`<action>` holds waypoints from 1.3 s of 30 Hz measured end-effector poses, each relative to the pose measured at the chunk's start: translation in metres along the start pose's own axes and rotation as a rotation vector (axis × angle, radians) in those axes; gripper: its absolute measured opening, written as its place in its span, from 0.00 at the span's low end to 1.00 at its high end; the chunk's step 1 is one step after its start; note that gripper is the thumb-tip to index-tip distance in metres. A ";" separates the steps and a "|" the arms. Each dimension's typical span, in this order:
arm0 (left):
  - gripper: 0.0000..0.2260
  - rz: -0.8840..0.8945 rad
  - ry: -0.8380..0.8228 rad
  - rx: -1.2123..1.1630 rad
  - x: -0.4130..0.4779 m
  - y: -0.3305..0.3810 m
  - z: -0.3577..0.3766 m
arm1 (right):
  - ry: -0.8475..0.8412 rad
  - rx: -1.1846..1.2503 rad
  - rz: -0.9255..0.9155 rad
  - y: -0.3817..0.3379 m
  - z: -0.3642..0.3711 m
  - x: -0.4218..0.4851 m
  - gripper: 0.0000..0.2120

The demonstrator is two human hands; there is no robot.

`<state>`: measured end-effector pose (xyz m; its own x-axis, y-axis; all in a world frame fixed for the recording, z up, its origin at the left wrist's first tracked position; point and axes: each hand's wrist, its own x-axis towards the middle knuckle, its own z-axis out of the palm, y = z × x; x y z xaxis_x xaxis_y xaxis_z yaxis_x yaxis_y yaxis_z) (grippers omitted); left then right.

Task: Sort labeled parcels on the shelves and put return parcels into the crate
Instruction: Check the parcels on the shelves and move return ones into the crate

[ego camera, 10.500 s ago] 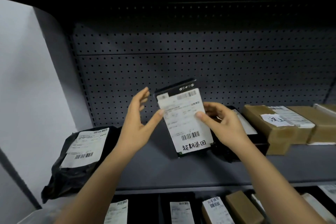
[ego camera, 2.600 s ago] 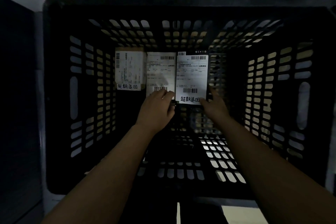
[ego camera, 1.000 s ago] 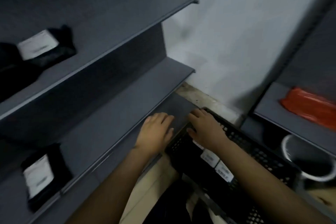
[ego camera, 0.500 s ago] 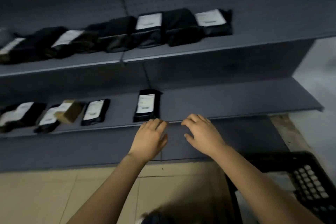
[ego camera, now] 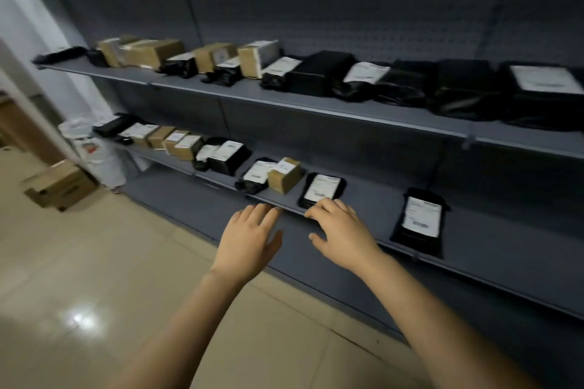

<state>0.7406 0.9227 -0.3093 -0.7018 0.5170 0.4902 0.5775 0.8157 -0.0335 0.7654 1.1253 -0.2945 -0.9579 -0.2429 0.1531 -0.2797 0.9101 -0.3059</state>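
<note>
The parcels lie flat on two grey metal shelves against a perforated back panel. On the lower shelf (ego camera: 373, 199), nearest the hands, is a black parcel (ego camera: 338, 181) in glossy plastic wrap, its top almost covered by a white label (ego camera: 322, 188) with lines of print; the writing is too blurred to read. Just left of it stands a small brown box (ego camera: 284, 174) with its own white sticker, and well to the right lies a second black parcel (ego camera: 420, 218) whose label shows a dark barcode band near its lower end, also unreadable. More black bags and brown boxes run away to the left on this shelf, and a longer row of parcels (ego camera: 319, 73) fills the upper shelf (ego camera: 316, 103), each with a white label. The right hand (ego camera: 343, 235) reaches palm down over the shelf's front edge, fingers loosely bent and a little spread, tips at the near end of the black parcel; whether they touch it cannot be told. The left hand (ego camera: 249, 243) hangs beside it, fingers straight and close together, thumb out, holding nothing. Cardboard boxes (ego camera: 60, 185) and a white bag (ego camera: 94, 148) sit on the tiled floor (ego camera: 94, 278) at the left.
</note>
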 end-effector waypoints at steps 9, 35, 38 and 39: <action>0.18 -0.142 0.017 0.085 -0.017 -0.154 -0.030 | -0.021 -0.025 -0.184 -0.107 0.030 0.138 0.20; 0.16 -0.606 0.093 0.362 0.074 -0.525 -0.017 | -0.016 0.097 -0.626 -0.268 0.103 0.579 0.18; 0.15 -0.616 0.122 0.388 0.075 -0.576 -0.017 | -0.008 0.079 -0.652 -0.298 0.120 0.618 0.18; 0.16 -0.612 0.131 0.395 0.074 -0.594 -0.016 | -0.003 0.078 -0.658 -0.309 0.125 0.631 0.18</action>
<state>0.3523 0.4726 -0.2386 -0.7805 -0.0751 0.6206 -0.1113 0.9936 -0.0198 0.2390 0.6490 -0.2212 -0.5854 -0.7409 0.3292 -0.8105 0.5442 -0.2167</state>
